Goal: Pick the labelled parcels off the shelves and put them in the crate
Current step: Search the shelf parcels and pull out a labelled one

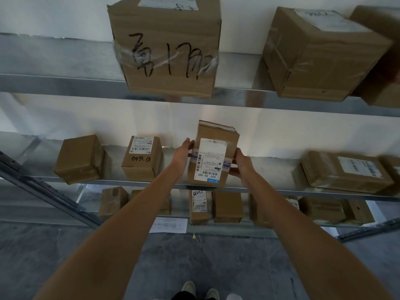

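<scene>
A brown cardboard parcel with a white barcode label on its top face sits tilted at the front of the middle shelf. My left hand presses its left side and my right hand grips its right side and lower corner. Both arms reach forward from below. No crate is in view.
On the middle shelf stand a plain box, a labelled box and a flat labelled box. Two large boxes overhang the top shelf. Several small boxes and a paper sheet lie on the bottom shelf. Grey floor below.
</scene>
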